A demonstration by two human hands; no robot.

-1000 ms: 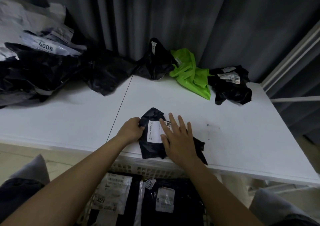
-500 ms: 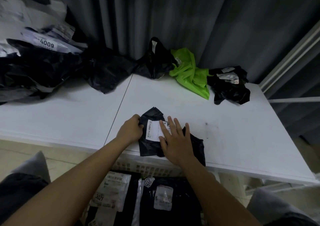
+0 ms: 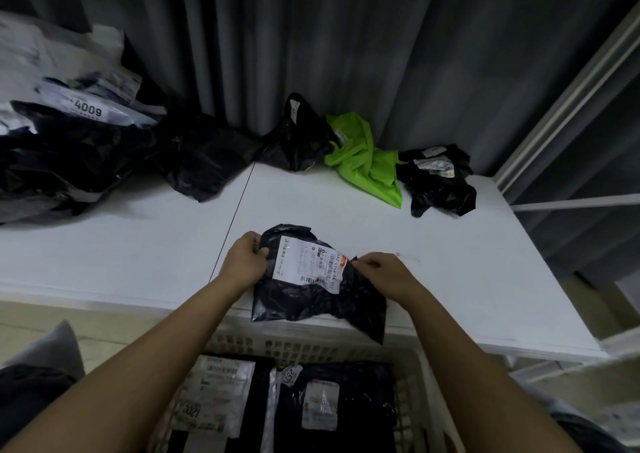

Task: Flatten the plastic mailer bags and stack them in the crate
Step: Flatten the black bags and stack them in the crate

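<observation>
A black mailer bag with a white shipping label lies at the near edge of the white table, its lower part hanging over the edge. My left hand grips its upper left edge. My right hand pinches its right edge beside the label. Below the table edge stands a white lattice crate holding flat black mailers with labels.
At the table's back lie a crumpled black bag, a green bag and another black bag. A large heap of black and grey mailers fills the left. Grey curtains hang behind; a white frame stands at right.
My right hand lifted off the label, where it pressed flat, and now pinches the bag's right edge. The bag is spread wider and the label is uncovered.
</observation>
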